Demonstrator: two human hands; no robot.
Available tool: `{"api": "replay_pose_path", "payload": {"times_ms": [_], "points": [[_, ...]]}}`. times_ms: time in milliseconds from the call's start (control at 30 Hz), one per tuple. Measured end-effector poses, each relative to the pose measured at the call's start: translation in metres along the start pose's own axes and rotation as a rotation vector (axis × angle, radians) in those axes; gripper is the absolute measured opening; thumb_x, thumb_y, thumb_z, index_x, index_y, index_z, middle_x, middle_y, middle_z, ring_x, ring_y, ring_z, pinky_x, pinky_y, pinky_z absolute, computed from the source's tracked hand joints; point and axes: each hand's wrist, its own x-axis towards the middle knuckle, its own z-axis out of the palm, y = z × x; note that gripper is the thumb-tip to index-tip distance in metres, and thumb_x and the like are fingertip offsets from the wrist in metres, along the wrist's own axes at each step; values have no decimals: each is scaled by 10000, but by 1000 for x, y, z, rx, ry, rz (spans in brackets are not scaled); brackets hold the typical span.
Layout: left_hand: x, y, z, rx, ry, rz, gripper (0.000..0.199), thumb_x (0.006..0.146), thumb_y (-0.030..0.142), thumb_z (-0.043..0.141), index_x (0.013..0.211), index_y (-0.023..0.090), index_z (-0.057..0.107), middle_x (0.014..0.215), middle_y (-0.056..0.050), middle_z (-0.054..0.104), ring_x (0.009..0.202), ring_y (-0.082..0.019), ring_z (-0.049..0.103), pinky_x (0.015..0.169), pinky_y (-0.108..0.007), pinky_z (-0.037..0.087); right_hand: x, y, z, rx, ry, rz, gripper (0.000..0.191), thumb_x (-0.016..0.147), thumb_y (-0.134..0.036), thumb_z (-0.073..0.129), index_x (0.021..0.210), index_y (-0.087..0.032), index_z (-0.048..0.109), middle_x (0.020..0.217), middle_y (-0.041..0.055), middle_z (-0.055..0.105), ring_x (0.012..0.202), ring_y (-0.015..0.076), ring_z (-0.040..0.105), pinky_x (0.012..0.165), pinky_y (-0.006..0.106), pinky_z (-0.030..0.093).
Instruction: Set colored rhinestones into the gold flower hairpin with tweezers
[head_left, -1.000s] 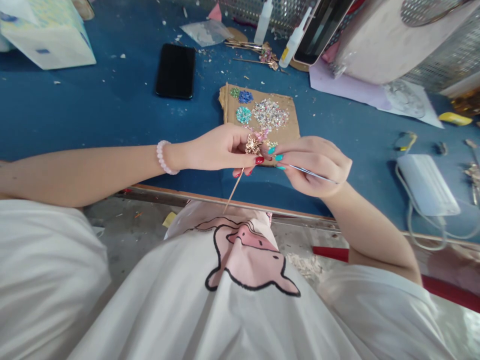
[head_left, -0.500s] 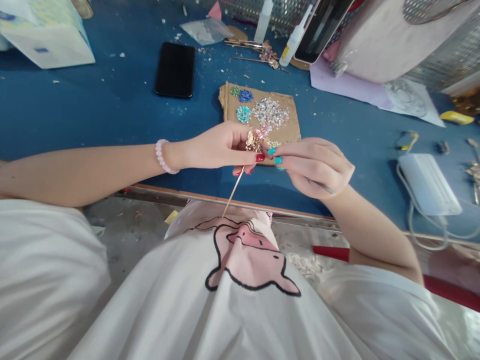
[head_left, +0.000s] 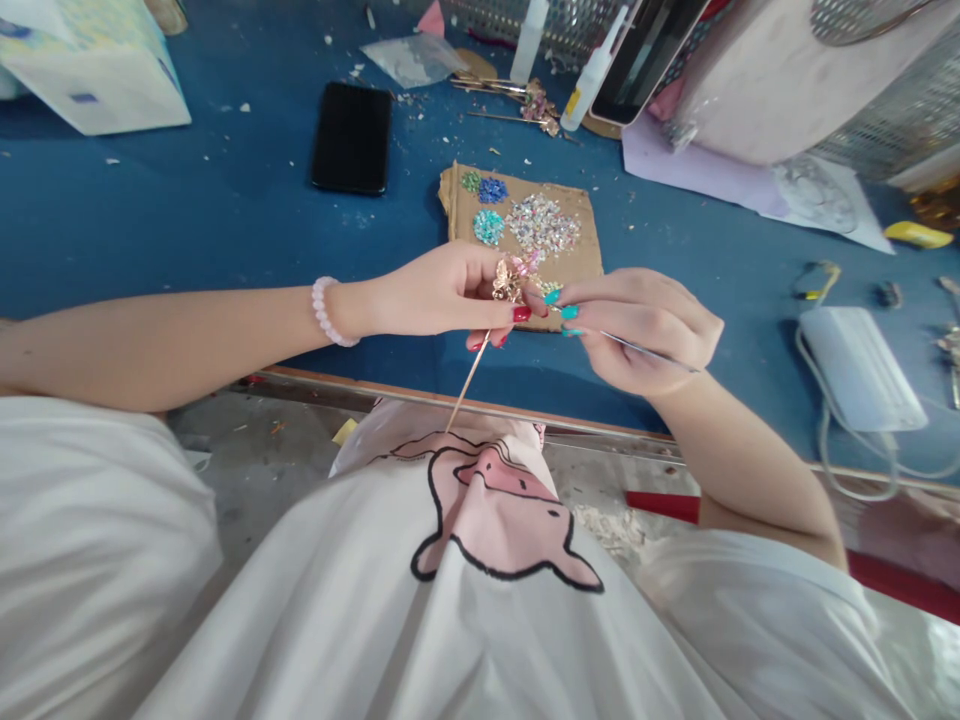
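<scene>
My left hand (head_left: pixel 442 290) pinches a gold hairpin (head_left: pixel 469 380) by its ornamented head, with the thin stick slanting down toward my lap. Gold leaf-like shapes and pink pieces show on that head. Beside it, my right hand (head_left: pixel 645 325) is closed on a thin metal tool (head_left: pixel 649 352) held like a pen; its working tip is hidden at my fingertips, so I cannot tell its kind. Under and behind both hands lies a piece of cardboard (head_left: pixel 585 235) bearing green, blue, turquoise and clear-multicoloured piles of small beads (head_left: pixel 544 225).
A black phone (head_left: pixel 352 138) lies behind my left hand. Farther back are more hairpins (head_left: pixel 536 105), a glue bottle (head_left: pixel 592 75) and a plastic bag (head_left: pixel 412 62). A tissue box (head_left: pixel 112 80) stands at far left, a face mask (head_left: pixel 862 370) lies at right.
My right hand has shifted slightly right, away from the hairpin's head, and more of the thin tool's shaft shows. My left hand and the hairpin stay nearly still.
</scene>
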Motion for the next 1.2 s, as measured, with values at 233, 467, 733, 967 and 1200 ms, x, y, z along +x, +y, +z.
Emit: {"api": "replay_pose_path", "payload": {"times_ms": [233,467,733,967,1200], "points": [[0,0,-1,24,0,15,167,916,228,801,830,176,668,618,37,659,492,-51,600,504,-133,518,-1,-1,0,-14,-58,-15,80,1058,-204,623,1085,-174,692,1006,73,838,829,161,811,676,272,652],[1,-3,-1,47,10,20,128,932,220,784,880,185,672,617,54,644,501,-59,614,517,-149,526,-2,-1,-1,-22,-90,3,124,1062,-216,596,1153,-217,679,1040,44,834,860,161,820,689,278,650],[-1,-5,-2,77,10,7,43,938,174,743,968,189,715,666,62,696,505,-67,637,559,-166,553,-3,-2,1,29,-60,31,140,1017,-135,639,1139,-173,696,1039,73,827,870,162,804,734,274,653],[1,-6,-1,30,6,32,85,924,142,748,894,188,684,627,68,663,498,-50,615,525,-134,524,-3,0,0,-43,-98,-29,129,1061,-142,567,1104,-177,684,1045,69,818,853,154,776,713,278,617],[1,-2,1,65,23,22,153,937,194,781,834,182,669,629,49,673,490,-49,612,514,-137,533,-9,4,5,-62,-35,-77,271,1054,-149,531,1265,-218,685,1061,51,802,819,153,728,643,278,547]]}}
